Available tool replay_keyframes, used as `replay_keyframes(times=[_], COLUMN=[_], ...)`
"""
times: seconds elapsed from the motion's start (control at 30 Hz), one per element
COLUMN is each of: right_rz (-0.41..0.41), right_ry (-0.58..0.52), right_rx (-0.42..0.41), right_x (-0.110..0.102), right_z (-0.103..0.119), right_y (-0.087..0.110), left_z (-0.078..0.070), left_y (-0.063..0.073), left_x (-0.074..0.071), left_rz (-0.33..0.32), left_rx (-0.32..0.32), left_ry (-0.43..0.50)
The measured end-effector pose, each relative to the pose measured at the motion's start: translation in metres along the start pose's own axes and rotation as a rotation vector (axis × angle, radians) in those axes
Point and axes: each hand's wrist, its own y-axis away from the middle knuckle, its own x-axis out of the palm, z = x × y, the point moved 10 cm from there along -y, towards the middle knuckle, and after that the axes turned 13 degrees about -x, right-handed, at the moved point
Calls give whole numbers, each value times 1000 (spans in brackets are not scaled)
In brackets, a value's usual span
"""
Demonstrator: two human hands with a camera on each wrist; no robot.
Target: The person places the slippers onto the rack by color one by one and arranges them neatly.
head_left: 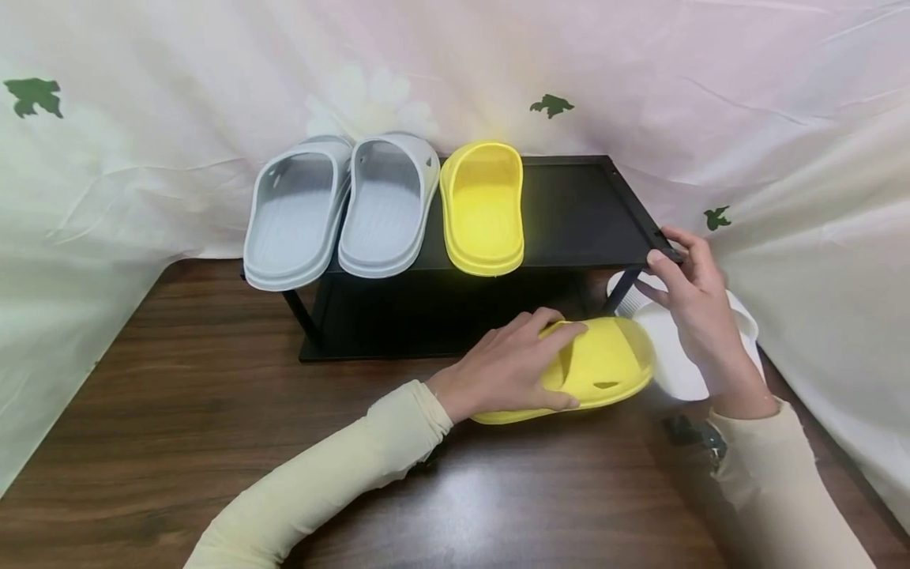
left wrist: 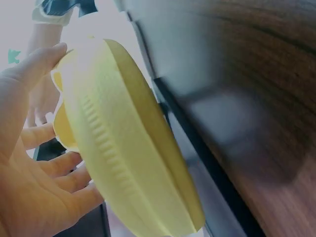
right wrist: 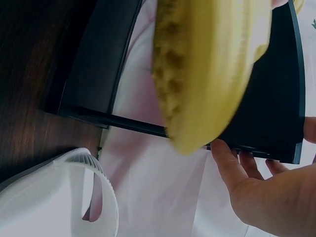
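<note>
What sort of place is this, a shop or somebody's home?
Hard to say for sure, but it looks like a small curtained-off tabletop setup: a wood-grain surface, creased printed fabric around it, and a two-tier black rack with gray clogs on top.

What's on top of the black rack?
The black rack's top shelf holds two grey clogs and one yellow clog, with the right hand at one corner. The surface beneath the clogs is covered.
</note>
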Motion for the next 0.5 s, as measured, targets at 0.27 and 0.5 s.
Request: replay_keyframes(times=[0.27,0.5], right_rz=[8,8], right_ry=[19,52], right_rx=[4,0], right_x=[2,1], right_z=[0,1], right_y=[-1,0], left_z=[3,1], left_y=[9,12], left_x=[-19,-28], left_rz=[-78,-108], left_rx=[13,19], left_ry=[20,27])
